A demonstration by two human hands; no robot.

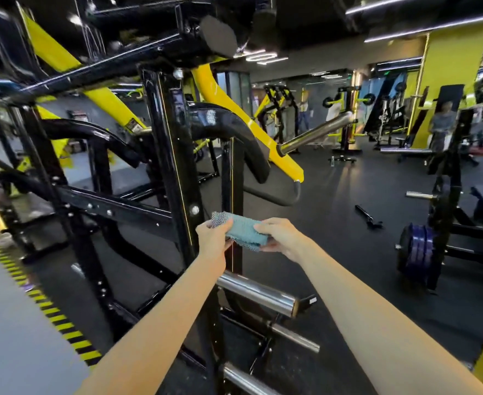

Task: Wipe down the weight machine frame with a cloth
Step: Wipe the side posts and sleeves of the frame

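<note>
Cloth (243,230) sits folded between your two hands, close in front of the black upright of the weight machine frame (174,155), apparently not touching it yet. Your left hand (213,238) pinches one end with curled fingers, and your right hand (280,236) curls its fingers over the other end. Keep the fold as a flat pad, press it squarely on the upright, and wipe in long overlapping strokes, working round the bolts (194,210).
</note>
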